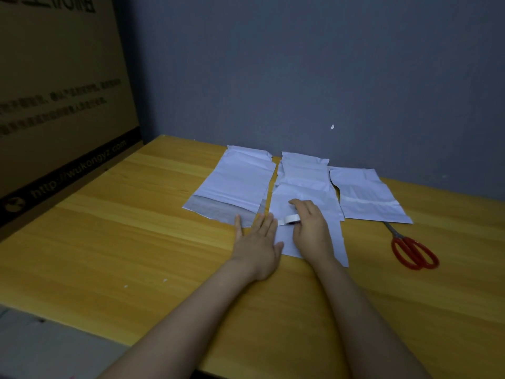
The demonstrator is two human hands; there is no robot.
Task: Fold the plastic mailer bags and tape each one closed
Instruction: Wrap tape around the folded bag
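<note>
A white middle mailer bag (300, 187) lies flat and creased on a yellow wooden table (136, 228), its near end reaching towards the person. It is the central one of three mailers set side by side near the grey wall (300, 64). The right hand (311, 228) rests on this bag with its fingers curled over a small white tape roll (290, 220), which sits on the plastic. The left hand (258, 239) lies palm down just beside it, fingers straight and spread, at the bag's left edge. Its fingertips touch the greyish near end of the left mailer bag (237, 181).

The right mailer bag (363, 195) lies apart from both hands, a crease running across it. All three bags look flat; whether anything is inside them cannot be told. Red-handled scissors (412, 250) lie closed on the table just beyond that bag's near corner. A large printed cardboard box (54, 91) stands at the table's left side, its contents out of sight.
</note>
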